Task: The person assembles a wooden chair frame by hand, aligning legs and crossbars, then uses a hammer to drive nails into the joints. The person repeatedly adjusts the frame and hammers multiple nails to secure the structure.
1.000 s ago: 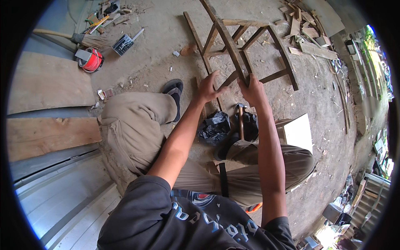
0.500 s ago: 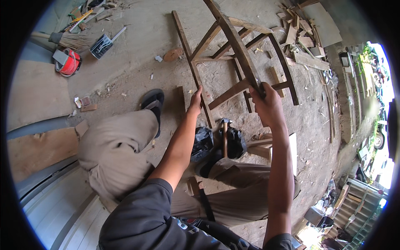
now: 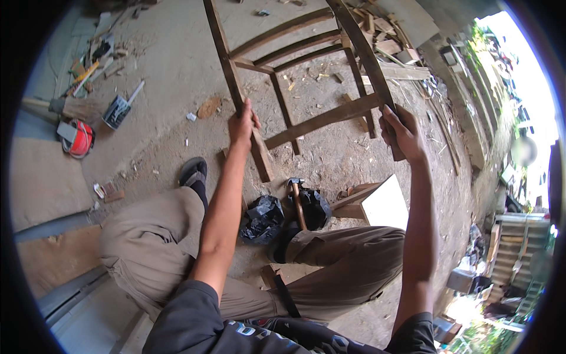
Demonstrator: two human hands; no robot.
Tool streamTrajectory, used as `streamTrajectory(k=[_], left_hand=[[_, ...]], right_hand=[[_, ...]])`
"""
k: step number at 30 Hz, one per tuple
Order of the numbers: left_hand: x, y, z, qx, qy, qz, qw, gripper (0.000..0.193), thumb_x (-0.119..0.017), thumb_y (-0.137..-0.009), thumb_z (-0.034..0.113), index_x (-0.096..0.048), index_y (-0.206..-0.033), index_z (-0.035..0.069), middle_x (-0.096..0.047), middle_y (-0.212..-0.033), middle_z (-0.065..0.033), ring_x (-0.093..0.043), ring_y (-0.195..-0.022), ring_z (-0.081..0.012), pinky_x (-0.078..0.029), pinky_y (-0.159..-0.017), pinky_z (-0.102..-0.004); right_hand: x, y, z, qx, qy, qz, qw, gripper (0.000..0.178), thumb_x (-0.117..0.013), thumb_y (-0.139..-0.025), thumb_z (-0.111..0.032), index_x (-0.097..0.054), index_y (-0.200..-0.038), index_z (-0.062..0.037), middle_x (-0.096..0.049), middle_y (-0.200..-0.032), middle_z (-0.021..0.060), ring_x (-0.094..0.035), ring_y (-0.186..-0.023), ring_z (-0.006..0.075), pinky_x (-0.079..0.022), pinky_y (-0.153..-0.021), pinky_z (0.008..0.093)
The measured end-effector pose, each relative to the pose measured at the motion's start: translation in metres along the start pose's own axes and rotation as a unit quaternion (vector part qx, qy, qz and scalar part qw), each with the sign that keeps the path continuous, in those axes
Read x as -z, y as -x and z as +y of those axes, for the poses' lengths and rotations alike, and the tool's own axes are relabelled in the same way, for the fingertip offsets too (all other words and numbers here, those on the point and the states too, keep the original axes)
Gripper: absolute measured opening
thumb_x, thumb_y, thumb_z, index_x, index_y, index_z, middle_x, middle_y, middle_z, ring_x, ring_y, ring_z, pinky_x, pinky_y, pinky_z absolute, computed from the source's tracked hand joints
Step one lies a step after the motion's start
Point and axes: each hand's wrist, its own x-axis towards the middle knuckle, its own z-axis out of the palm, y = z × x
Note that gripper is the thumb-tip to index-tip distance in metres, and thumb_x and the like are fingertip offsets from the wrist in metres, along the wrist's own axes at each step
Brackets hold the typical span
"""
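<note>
Above your knees, clear of the concrete floor (image 3: 165, 65), you hold a dark wooden chair frame (image 3: 306, 88) up in both hands. Your left hand (image 3: 243, 125) wraps its fingers tight around the near end of one long side rail, and your right hand (image 3: 402, 133) closes its fingers around the near end of the other rail. Between the rails the frame already looks joined: two curved slats run across the far part, a straight crosspiece spans just ahead of your hands, and two thin uprights tie them together. Whether the joints are tight you cannot tell from here, and no seat or further legs are fitted, so by the look of it much of the chair remains to be built.

Below the frame, between your feet, a hammer (image 3: 297, 200) stands with its head up against two black plastic bags (image 3: 264, 217). A pale board on a small wooden piece (image 3: 377, 203) lies just right of them. Off toward the floor's left edge sit a red-and-black tool (image 3: 78, 138), a brush (image 3: 73, 107) and a small tin (image 3: 117, 111). Loose offcuts (image 3: 395, 56) litter the far right of the floor, near where the frame would come down.
</note>
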Motion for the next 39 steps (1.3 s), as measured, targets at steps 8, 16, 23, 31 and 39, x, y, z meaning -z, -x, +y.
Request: streamTrajectory(k=[8, 16, 23, 31, 39], left_hand=[[-0.009, 0.026, 0.246, -0.167, -0.196, -0.224, 0.94, 0.037, -0.064, -0.093, 0.039, -0.065, -0.097, 0.002, -0.059, -0.076, 0.0004, -0.054, -0.065, -0.0068, -0.044, -0.059, -0.0208], [-0.041, 0.039, 0.305, -0.272, -0.564, -0.275, 0.73, 0.044, -0.065, -0.092, 0.04, -0.064, -0.095, -0.003, -0.062, -0.075, -0.0011, -0.055, -0.063, -0.0068, -0.045, -0.055, -0.0223], [-0.041, 0.037, 0.254, -0.211, -0.657, -0.336, 0.64, 0.037, -0.07, -0.088, 0.038, -0.065, -0.095, 0.002, -0.066, -0.075, -0.0038, -0.057, -0.059, -0.0091, -0.048, -0.052, -0.0265], [-0.019, 0.029, 0.195, -0.294, -0.691, -0.383, 0.538, 0.047, -0.069, -0.088, 0.041, -0.063, -0.108, -0.001, -0.069, -0.096, -0.0172, -0.066, -0.085, -0.0277, -0.053, -0.074, -0.0388], [-0.061, 0.048, 0.176, -0.29, -0.736, -0.42, 0.445, 0.048, -0.068, -0.088, 0.037, -0.058, -0.118, 0.001, -0.068, -0.098, -0.0242, -0.066, -0.095, -0.0405, -0.052, -0.081, -0.0478]], right_hand=[[-0.051, 0.041, 0.024, 0.025, -0.301, 0.103, 0.948, 0.04, -0.045, -0.103, -0.039, -0.057, -0.098, -0.0007, -0.059, -0.075, 0.0054, -0.055, -0.055, 0.0135, -0.045, -0.05, 0.0265], [-0.281, 0.08, 0.106, -0.09, -0.502, 0.123, 0.851, 0.059, -0.035, -0.101, -0.058, -0.056, -0.101, -0.0036, -0.062, -0.08, 0.0086, -0.061, -0.062, 0.0174, -0.053, -0.057, 0.0321], [-0.376, 0.094, 0.168, -0.157, -0.383, -0.091, 0.906, 0.056, -0.043, -0.102, -0.047, -0.06, -0.113, 0.0045, -0.07, -0.096, 0.013, -0.068, -0.08, 0.0223, -0.058, -0.076, 0.0375], [-0.27, 0.051, 0.122, 0.085, -0.059, 0.194, 0.976, 0.027, -0.064, -0.094, -0.021, -0.065, -0.103, 0.0044, -0.071, -0.087, 0.0149, -0.069, -0.077, 0.0214, -0.054, -0.069, 0.0329], [-0.148, 0.02, 0.014, 0.274, 0.341, 0.285, 0.853, 0.074, -0.08, -0.073, -0.024, -0.045, -0.137, -0.0112, -0.042, -0.143, 0.017, -0.03, -0.141, 0.0348, -0.023, -0.114, 0.0519]])
